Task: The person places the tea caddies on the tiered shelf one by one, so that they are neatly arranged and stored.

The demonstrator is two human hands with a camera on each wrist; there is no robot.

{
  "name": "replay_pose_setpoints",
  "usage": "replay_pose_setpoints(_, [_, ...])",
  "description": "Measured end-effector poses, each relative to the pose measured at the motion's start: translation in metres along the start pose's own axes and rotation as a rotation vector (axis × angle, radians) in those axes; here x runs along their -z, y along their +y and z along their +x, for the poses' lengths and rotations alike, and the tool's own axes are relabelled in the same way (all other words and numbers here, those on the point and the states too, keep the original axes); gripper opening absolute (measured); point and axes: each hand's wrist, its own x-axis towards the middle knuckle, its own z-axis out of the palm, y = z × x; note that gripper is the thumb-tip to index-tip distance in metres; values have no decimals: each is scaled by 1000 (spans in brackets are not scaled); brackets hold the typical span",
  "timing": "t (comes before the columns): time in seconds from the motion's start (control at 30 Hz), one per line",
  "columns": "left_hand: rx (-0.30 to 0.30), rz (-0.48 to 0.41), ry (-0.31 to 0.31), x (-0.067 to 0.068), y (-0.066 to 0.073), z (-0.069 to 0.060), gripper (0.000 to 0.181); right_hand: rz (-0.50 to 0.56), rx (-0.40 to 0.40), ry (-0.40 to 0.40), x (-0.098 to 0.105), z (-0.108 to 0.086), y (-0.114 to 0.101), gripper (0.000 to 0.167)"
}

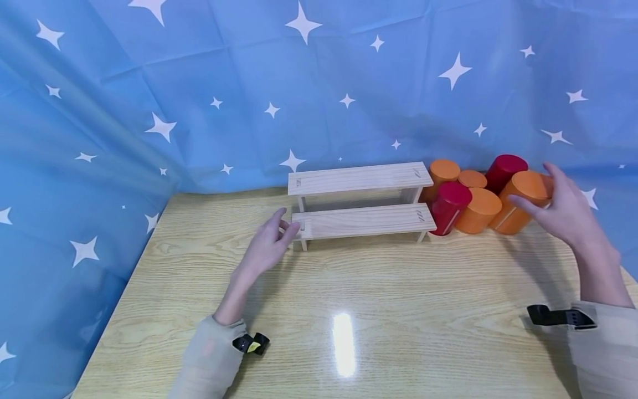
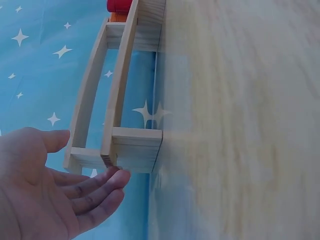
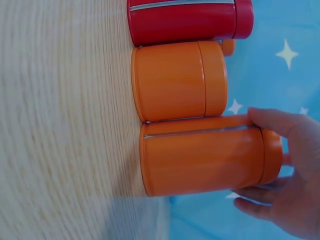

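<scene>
Along the far edge of the worktop (image 1: 399,310), you have a pale wooden two-level rack (image 1: 361,221) standing on its legs, its back level higher than its front one. Beyond its right end, toward the worktop's far right corner, stands the tall orange lidded canister (image 1: 515,210), outermost in a tight cluster. With it are a glossy red cylinder (image 1: 448,208) by the rack's front level, a squat orange cylinder (image 1: 477,212), a second red cylinder (image 1: 503,169) behind, an orange cylinder (image 1: 442,170) by the back level, and a lower orange disc-topped one (image 1: 472,178).

Your right hand (image 1: 570,208) spreads wide round the top of the tall orange canister, thumb in front, fingers behind; you cannot tell whether they grip or merely surround it. Your left hand (image 1: 266,244) lies at the rack's left end, its fingers extended and the thumb apart; contact is unclear.

As far as you can judge, the rack is set up and all six containers are on the worktop, none raised. Whether you are taking hold or letting go stays unclear, so what remains cannot be settled.
</scene>
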Motion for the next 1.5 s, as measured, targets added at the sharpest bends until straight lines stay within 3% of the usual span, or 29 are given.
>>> replay_pose_setpoints(0.27, [2, -20, 19, -8, -4, 7, 64, 24, -16, -32, -1, -2, 4, 101])
replay_pose_setpoints(0.6, [13, -155, -4, -14, -10, 14, 63, 55, 8, -39, -3, -4, 12, 93])
replay_pose_setpoints(0.87, [15, -191, -14, -15, -12, 14, 62, 99, -42, -59, -2, -5, 14, 99])
replay_pose_setpoints(1.17, [40, -223, -14, -18, -14, 15, 59, 47, -99, 4, -6, -6, 11, 98])
replay_pose_setpoints(1.5, [50, -304, -27, -18, -15, 15, 60, 29, -92, 82, -3, -9, 5, 97])
